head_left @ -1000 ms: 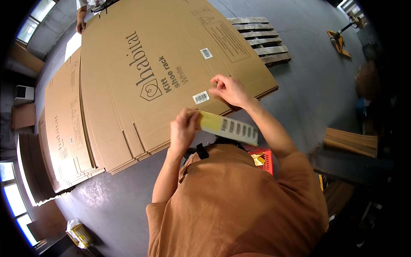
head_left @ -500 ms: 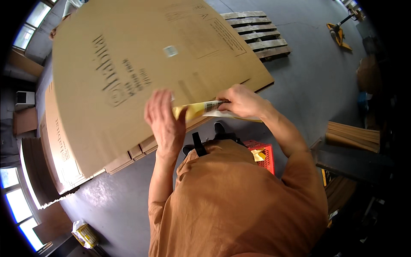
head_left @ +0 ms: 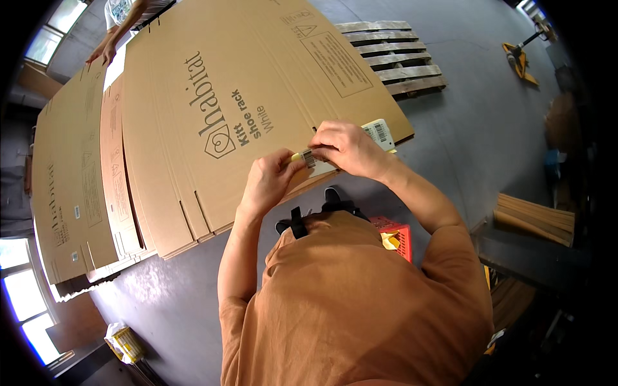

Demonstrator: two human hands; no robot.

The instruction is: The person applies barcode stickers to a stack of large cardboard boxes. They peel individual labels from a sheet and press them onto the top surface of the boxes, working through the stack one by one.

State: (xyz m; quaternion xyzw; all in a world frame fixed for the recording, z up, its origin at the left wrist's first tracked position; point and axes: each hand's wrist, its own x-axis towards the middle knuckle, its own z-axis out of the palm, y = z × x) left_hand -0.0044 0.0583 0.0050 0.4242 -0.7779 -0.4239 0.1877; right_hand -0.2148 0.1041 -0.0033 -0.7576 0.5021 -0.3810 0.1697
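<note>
One carton (head_left: 67,170) slid left; two hands (head_left: 267,182) hold one label strip (head_left: 380,133)

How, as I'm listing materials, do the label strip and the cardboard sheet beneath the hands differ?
Colour: the label strip is white and yellow; the cardboard sheet is brown. Size: the sheet dwarfs the strip. Pose: the left hand and right hand hold the strip; the sheet lies flat. Both carry dark print.

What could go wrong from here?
The label strip is pinched between the left hand and right hand, so a label might crease or tear.

Held close to the top cardboard sheet, a label could stick there crookedly.

The strip's far end pokes past the right hand and might snag.
</note>
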